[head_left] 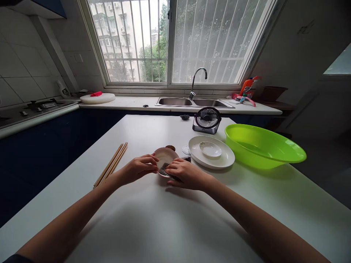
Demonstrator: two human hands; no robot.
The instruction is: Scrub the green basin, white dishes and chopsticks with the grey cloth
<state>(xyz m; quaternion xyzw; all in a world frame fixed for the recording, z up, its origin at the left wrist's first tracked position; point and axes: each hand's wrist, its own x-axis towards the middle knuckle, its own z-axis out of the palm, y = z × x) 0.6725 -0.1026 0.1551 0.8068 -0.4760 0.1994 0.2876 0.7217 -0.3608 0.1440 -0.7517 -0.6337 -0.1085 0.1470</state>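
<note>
In the head view, a small round pinkish-brown dish (166, 153) with a pale inside is tilted up between my hands, above the white table. My left hand (139, 168) grips its left rim, thumb and fingers pinched together. My right hand (186, 173) is closed over a dark grey speckled scouring pad (163, 169) and presses it against the lower inside of the dish. Part of the pad is hidden beneath my right fingers. A brown rounded piece (170, 148) shows at the dish's far edge; whether it is attached I cannot tell.
Right of my hands, a small plate (210, 149) sits on a larger white plate (197, 160). Beyond are a green basin (265, 146), a black fan (207, 120) and a dark scrubber (184, 117). Wooden chopsticks (112, 163) lie left. A double sink (175, 101) is under the window.
</note>
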